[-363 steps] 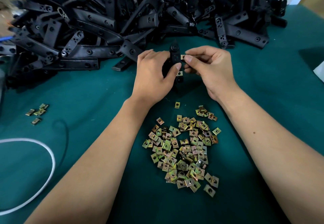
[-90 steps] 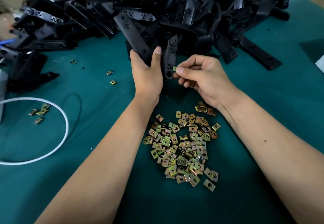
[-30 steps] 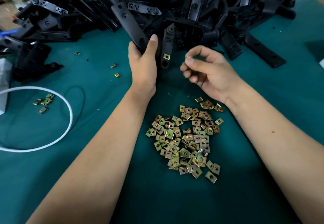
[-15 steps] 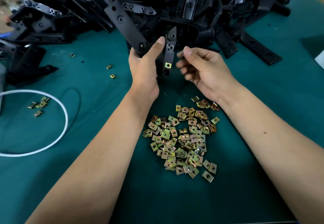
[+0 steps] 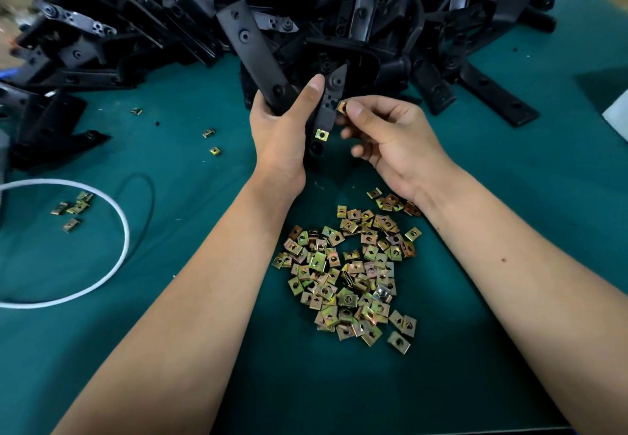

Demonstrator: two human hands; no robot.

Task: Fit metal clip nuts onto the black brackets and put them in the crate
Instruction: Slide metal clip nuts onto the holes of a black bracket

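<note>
Left hand (image 5: pixel 278 128) grips bracket (image 5: pixel 328 108); right hand (image 5: pixel 384 135) pinches second clip nut (image 5: pixel 341 106) at its 3 o'clock edge, push-on due next.

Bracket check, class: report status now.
Left hand grips bracket. Right hand pinches nut at bracket edge. One nut already fitted. Nothing blocking.

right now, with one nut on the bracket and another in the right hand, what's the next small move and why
Probably slide the pinched nut onto the bracket edge just left of it. The right hand holds it beside the upper holes, the left hand steadies the bracket, and only the lower nut is fitted.
</note>
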